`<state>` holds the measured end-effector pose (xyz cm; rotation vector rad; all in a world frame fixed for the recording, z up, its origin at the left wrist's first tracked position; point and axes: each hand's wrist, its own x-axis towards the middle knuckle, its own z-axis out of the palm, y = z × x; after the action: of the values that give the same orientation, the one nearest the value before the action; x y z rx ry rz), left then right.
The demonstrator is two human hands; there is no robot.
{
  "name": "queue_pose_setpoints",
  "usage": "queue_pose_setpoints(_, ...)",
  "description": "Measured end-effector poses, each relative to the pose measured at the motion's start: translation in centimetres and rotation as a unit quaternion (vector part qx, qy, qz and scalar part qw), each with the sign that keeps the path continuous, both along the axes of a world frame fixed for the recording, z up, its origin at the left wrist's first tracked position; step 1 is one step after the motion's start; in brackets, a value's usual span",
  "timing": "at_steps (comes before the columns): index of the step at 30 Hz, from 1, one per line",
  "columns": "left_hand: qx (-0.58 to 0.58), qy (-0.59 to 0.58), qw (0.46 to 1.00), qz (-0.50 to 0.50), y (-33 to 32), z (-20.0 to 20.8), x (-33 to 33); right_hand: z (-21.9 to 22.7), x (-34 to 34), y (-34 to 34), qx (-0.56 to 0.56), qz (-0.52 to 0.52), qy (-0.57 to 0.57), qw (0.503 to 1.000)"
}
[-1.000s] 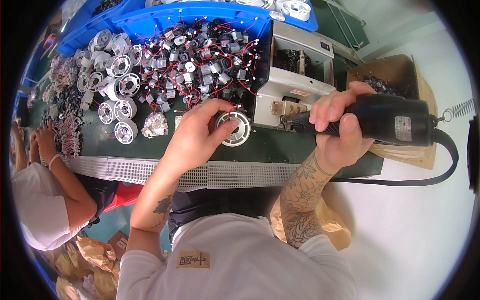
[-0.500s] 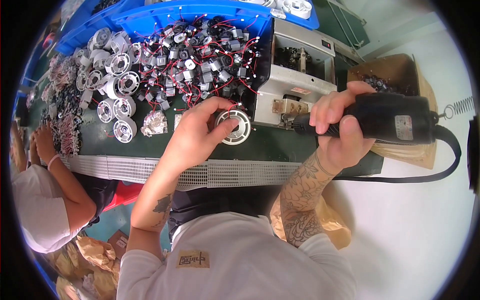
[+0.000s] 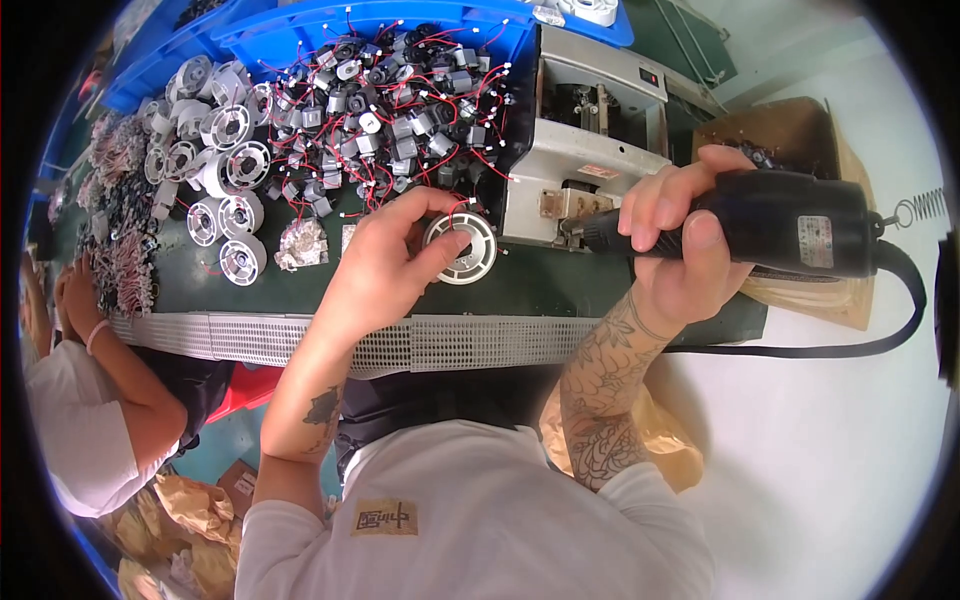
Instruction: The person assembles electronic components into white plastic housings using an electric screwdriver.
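Note:
My left hand [image 3: 395, 262] is closed on a round white plastic housing [image 3: 482, 262] with a slotted rim, at the front of the green bench. A red wire shows above the housing by my fingers. In my right hand [image 3: 682, 225] is a black electric screwdriver [image 3: 790, 225], held level with its tip to the left. That tip is at the front of a grey metal screw feeder [image 3: 575, 180], by its outlet; whether they touch I cannot tell. A coiled spring [image 3: 925, 207] and a black cable hang from the screwdriver's rear end.
Small grey motors with red wires [image 3: 400, 120] are heaped behind my left hand. White housings [image 3: 240, 215] are stacked to their left, with blue bins [image 3: 270, 35] behind. An open cardboard box [image 3: 770, 130] stands at right. Another person's arm [image 3: 130, 360] rests by wire bundles at far left.
The screwdriver's tip has come closer to the feeder's outlet. My left hand still holds the white housing in nearly the same place. The whole view has shifted slightly.

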<state>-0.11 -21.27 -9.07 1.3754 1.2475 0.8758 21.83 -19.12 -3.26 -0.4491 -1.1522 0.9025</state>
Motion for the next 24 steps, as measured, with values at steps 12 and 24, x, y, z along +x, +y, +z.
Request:
queue_pose_setpoints(12,0.0,0.005,1.0,0.0,0.0,-0.3,-0.1,0.0,-0.1,0.1,0.004,0.005,0.007,1.0)
queue_pose_setpoints(24,-0.085,-0.107,0.99,-0.029,0.3,-0.4,-0.2,-0.1,-0.9,-0.7,-0.004,-0.03,-0.007,1.0)
